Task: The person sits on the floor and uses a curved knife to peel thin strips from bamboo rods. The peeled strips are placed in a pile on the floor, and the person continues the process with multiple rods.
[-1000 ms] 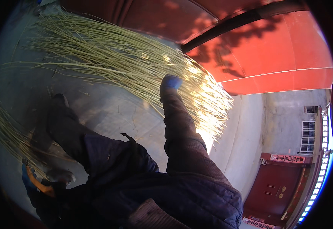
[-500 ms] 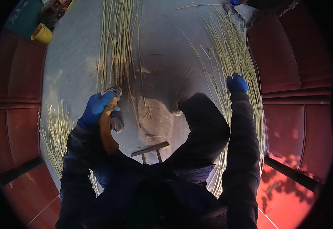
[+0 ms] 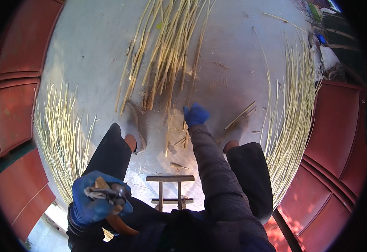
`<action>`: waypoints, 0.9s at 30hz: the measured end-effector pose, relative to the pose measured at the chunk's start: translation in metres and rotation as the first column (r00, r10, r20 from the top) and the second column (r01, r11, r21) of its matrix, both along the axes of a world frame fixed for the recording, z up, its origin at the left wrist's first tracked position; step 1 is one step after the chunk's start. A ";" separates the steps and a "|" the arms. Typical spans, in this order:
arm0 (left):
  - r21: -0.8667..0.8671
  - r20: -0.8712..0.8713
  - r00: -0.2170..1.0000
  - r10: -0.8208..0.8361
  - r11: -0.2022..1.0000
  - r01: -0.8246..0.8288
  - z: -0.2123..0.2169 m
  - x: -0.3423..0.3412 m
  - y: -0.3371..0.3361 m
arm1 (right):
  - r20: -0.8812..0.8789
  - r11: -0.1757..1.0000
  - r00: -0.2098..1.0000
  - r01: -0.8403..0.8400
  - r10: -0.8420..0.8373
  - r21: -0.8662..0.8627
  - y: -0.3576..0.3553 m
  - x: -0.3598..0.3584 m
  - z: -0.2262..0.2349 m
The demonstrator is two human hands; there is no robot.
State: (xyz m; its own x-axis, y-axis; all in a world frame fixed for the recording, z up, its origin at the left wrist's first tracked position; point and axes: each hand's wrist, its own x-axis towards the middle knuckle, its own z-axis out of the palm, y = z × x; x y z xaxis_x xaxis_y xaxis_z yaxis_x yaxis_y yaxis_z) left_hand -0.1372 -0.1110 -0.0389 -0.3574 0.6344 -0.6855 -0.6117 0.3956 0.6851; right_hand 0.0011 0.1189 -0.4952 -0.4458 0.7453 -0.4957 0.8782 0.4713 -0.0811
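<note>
My left hand (image 3: 93, 197), in a blue glove, is closed around a hand tool with a curved wooden handle (image 3: 122, 226). At its top are a rounded metal part and a grey wrapped piece; its exact kind is unclear. Out in front, my gloved right hand (image 3: 197, 114) is closed at the lower end of a thin brown stalk (image 3: 195, 69); the glove partly hides the contact. This stalk lies along the right side of a loose bundle of yellowish stalks (image 3: 171, 54), whose cut ends point toward me between my feet.
A small wooden stool (image 3: 170, 178) stands between my legs. Piles of pale stalks lie at left (image 3: 63, 134) and right (image 3: 294, 113). Short stalk scraps (image 3: 240, 115) litter the floor by my right foot. Red panels (image 3: 339, 122) line both sides.
My right hand has left the right-hand pile and come to the middle bundle's stalk ends. My left hand, with the tool, has drawn back toward my body. The view has shifted.
</note>
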 end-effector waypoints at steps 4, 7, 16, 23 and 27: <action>-0.117 -0.039 0.999 0.011 0.993 -0.015 -0.011 -0.006 -0.005 | -0.028 0.993 0.995 0.089 -0.092 -0.074 0.019 -0.012 -0.033; -0.088 -0.139 0.990 -0.003 0.996 -0.010 -0.011 -0.003 0.002 | -0.038 0.989 0.989 0.142 -0.144 -0.040 0.026 0.009 -0.032; -0.057 -0.359 0.932 -0.055 0.998 0.037 -0.008 0.022 0.010 | -0.208 0.536 0.734 0.242 -0.646 -0.809 0.071 0.115 0.119; 0.087 -0.323 0.946 -0.004 0.996 0.034 -0.003 0.026 0.022 | -0.383 0.432 0.555 -0.046 -0.739 -0.900 0.028 0.163 0.376; 0.121 -0.325 0.946 -0.020 0.991 0.063 -0.020 0.025 0.016 | -0.569 0.543 0.437 -0.196 -0.697 -0.816 -0.033 0.233 0.470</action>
